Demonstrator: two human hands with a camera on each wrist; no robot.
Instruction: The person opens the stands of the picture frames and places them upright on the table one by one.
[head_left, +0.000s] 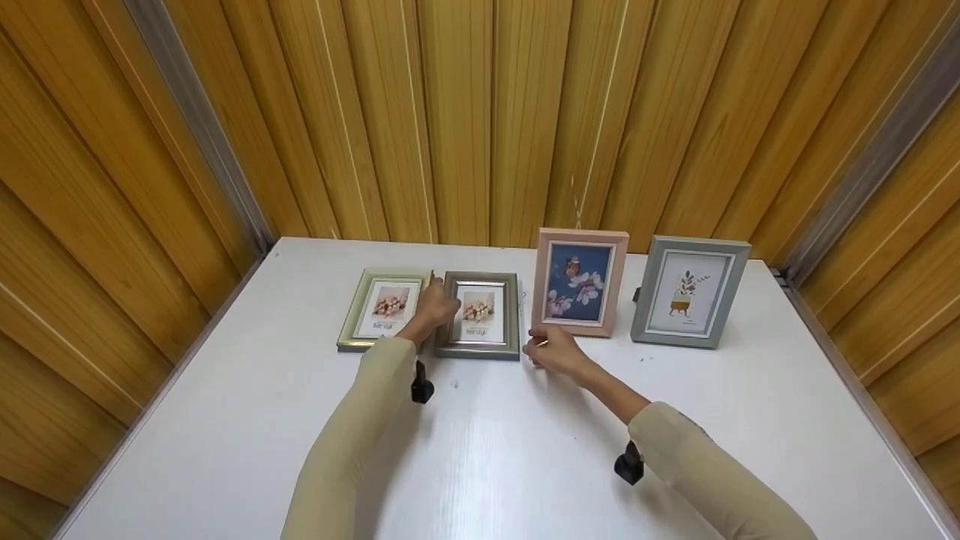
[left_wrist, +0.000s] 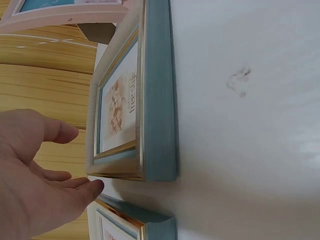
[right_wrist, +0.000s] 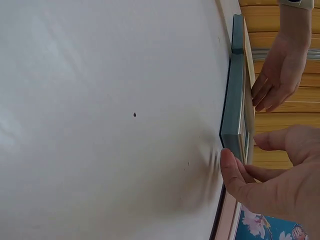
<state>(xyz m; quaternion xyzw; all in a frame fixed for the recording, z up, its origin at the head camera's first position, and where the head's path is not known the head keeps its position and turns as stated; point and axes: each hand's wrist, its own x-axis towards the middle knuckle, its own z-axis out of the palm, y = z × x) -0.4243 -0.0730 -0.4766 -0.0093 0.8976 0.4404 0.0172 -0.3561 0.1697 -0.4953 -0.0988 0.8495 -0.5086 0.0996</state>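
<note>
Two photo frames lie face up side by side: a pale green-gold photo frame (head_left: 352, 319) on the left and a grey-brown photo frame (head_left: 512, 322) beside it, each with a flower picture. My left hand (head_left: 433, 306) is at the grey-brown frame's left edge, its fingertips at the narrow gap between the two. In the left wrist view the thumb and fingers of that hand (left_wrist: 45, 175) are apart at the frame's corner (left_wrist: 132, 162). Near the grey-brown frame's right side is my right hand (head_left: 556, 351), its fingers loosely bent, beside the frame's end (right_wrist: 232, 135) in the right wrist view.
A pink photo frame (head_left: 541, 289) with a blossom picture stands upright behind my right hand. Farther right, a grey-green photo frame (head_left: 646, 300) stands upright. All are on a white table (head_left: 487, 450) before a wood-patterned wall (head_left: 457, 127).
</note>
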